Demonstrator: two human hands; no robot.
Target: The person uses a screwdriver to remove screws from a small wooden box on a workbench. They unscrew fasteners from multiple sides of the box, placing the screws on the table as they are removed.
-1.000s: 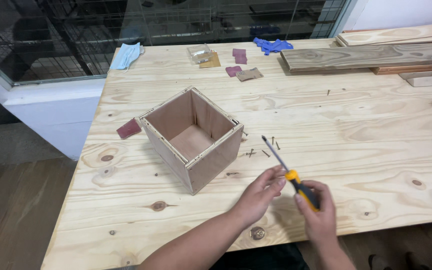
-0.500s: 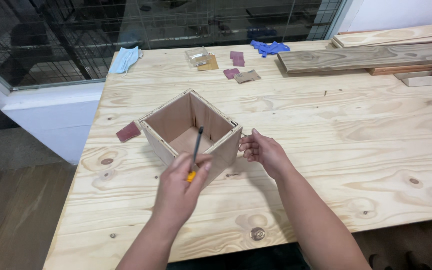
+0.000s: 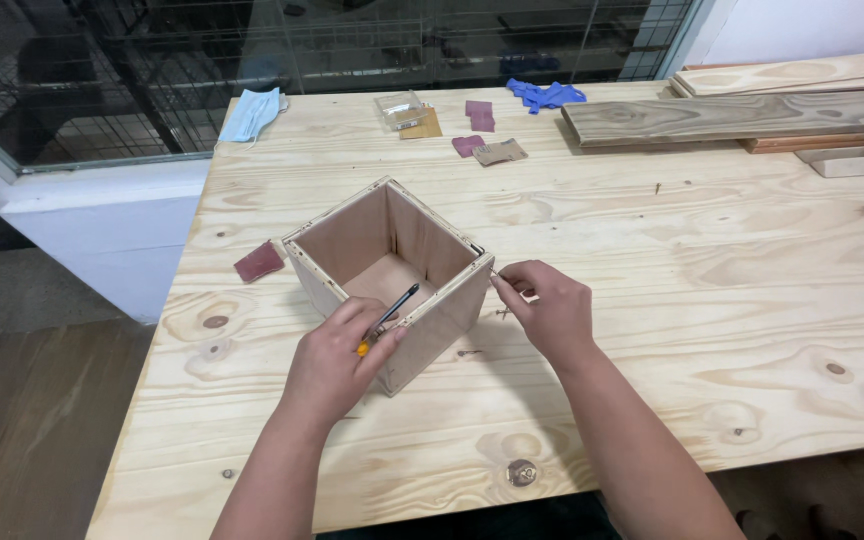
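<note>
Holding screwdriver (image 3: 389, 315) over open wooden box (image 3: 392, 275) — empty

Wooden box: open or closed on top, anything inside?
Open on top. The wooden box has no lid; its inner walls and bare floor show. Only the screwdriver tip, held by the left hand, crosses its rim.

Woodworking shop: pine workbench (image 3: 712, 300), stacked planks (image 3: 742, 115).

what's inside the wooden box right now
The wooden box is open on top. Inside show its bare floor and the dark shaft of the screwdriver held by the left hand. The near inner corner is hidden by the wall.
</note>
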